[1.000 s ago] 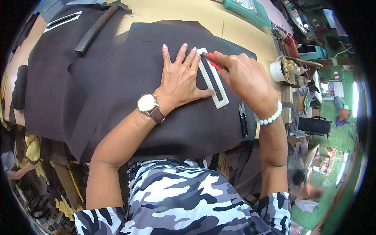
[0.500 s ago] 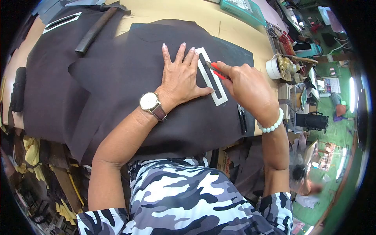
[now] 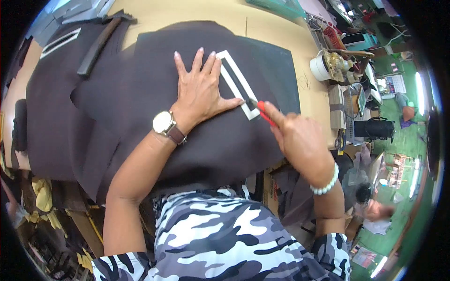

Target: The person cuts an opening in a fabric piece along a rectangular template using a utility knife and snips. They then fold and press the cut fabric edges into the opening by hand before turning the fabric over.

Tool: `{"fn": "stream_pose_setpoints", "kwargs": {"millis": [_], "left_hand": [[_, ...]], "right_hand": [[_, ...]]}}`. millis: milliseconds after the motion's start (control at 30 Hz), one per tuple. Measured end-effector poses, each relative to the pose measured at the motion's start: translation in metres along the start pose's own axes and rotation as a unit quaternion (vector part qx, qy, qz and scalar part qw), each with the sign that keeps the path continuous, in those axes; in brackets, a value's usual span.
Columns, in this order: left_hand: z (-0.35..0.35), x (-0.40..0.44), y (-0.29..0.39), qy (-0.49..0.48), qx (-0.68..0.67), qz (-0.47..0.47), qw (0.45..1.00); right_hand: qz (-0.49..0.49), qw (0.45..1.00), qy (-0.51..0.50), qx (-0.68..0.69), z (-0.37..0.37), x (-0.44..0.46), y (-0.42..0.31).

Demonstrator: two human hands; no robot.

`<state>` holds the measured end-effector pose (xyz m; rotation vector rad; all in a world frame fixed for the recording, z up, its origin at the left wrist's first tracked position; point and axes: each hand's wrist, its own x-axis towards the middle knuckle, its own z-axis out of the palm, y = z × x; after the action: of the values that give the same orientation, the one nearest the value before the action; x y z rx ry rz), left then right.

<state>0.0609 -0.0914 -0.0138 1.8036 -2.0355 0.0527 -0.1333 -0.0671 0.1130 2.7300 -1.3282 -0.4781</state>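
My left hand [image 3: 199, 91] lies flat with fingers spread on the dark brown sheet [image 3: 211, 150], its fingertips and thumb touching the left side of a white rectangular frame [image 3: 234, 78]. The frame has a long narrow slot and lies slanted on the sheet. In my right hand [image 3: 300, 143] is a red cutter [image 3: 265, 112], whose tip is at the lower end of the slot, near my left thumb. My fingers hide part of the cutter.
A hammer [image 3: 98, 47] lies at the upper left near a second white frame [image 3: 61, 43]. A dark green mat [image 3: 274, 65] shows beneath the sheet. A white cup [image 3: 319, 68] and a teal basket [image 3: 281, 6] stand along the far right.
The cutter in my right hand has moved down along the slot, from its upper end to its lower end. Sheet, frame and left hand appear shifted left in view.
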Motion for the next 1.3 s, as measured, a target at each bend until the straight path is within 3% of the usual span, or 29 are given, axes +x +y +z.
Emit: {"fn": "stream_pose_setpoints", "kwargs": {"millis": [167, 200, 267, 367, 433, 500, 533, 600, 667, 767, 833, 867, 900, 1000, 1033, 1133, 1167, 1267, 1300], "left_hand": [[-0.005, 0.004, -0.004, -0.014, -0.039, -0.005, 0.999], [-0.013, 0.007, -0.007, -0.027, -0.052, -0.028, 0.998], [-0.03, 0.014, -0.026, 0.063, -0.02, -0.094, 0.993], [-0.05, 0.017, -0.063, 0.049, 0.028, -0.25, 0.967], [-0.046, 0.011, -0.084, 0.005, 0.07, -0.277, 0.958], [-0.042, 0.007, -0.091, -0.004, 0.081, -0.268, 0.96], [-0.039, 0.004, -0.091, 0.011, 0.076, -0.254, 0.964], [-0.041, 0.005, -0.09, 0.027, 0.063, -0.223, 0.972], [-0.046, 0.011, -0.086, 0.027, 0.047, -0.191, 0.98], [-0.056, 0.027, -0.077, 0.075, -0.116, -0.237, 0.962], [-0.05, 0.033, -0.096, 0.063, -0.195, -0.189, 0.96], [-0.05, 0.037, -0.102, 0.034, -0.256, -0.193, 0.947], [-0.049, 0.041, -0.107, -0.085, -0.382, -0.257, 0.884], [-0.095, 0.042, -0.063, -0.254, -0.253, -0.293, 0.886], [-0.097, 0.046, -0.062, -0.316, -0.214, -0.265, 0.885], [-0.071, 0.04, -0.07, -0.258, -0.431, -0.302, 0.81], [-0.061, 0.038, -0.068, -0.197, -0.521, -0.335, 0.76], [-0.038, 0.043, -0.062, -0.15, -0.606, -0.439, 0.646], [-0.039, 0.042, -0.053, -0.15, -0.652, -0.435, 0.602]], "right_hand": [[0.011, 1.0, 0.001, 0.01, 0.003, -0.013, -0.002], [0.011, 1.0, 0.008, 0.02, 0.004, -0.014, -0.002], [0.022, 0.999, 0.012, 0.027, 0.012, -0.017, -0.002], [0.03, 0.996, 0.051, 0.065, 0.027, -0.023, 0.002], [0.0, 0.954, 0.036, 0.298, 0.037, -0.02, 0.035], [0.092, 0.831, -0.079, 0.543, 0.032, -0.011, 0.063], [0.11, 0.802, -0.014, 0.586, 0.045, -0.002, 0.072], [0.129, 0.803, 0.119, 0.57, 0.067, 0.024, 0.081], [0.143, 0.852, 0.257, 0.433, 0.089, 0.06, 0.082], [0.123, 0.904, 0.331, 0.242, 0.108, 0.103, 0.085], [0.142, 0.906, 0.363, 0.168, 0.1, 0.096, 0.078], [0.151, 0.904, 0.378, 0.129, 0.092, 0.091, 0.076], [0.152, 0.897, 0.393, 0.135, 0.087, 0.079, 0.074], [0.226, 0.909, 0.224, 0.271, 0.064, 0.014, 0.056], [0.227, 0.912, 0.186, 0.287, 0.068, -0.007, 0.05], [0.243, 0.884, 0.152, 0.37, 0.085, -0.035, 0.035], [0.251, 0.867, 0.153, 0.402, 0.091, -0.039, 0.032], [0.259, 0.823, 0.196, 0.467, 0.105, -0.038, 0.033], [0.263, 0.801, 0.238, 0.482, 0.11, -0.036, 0.035]]}}
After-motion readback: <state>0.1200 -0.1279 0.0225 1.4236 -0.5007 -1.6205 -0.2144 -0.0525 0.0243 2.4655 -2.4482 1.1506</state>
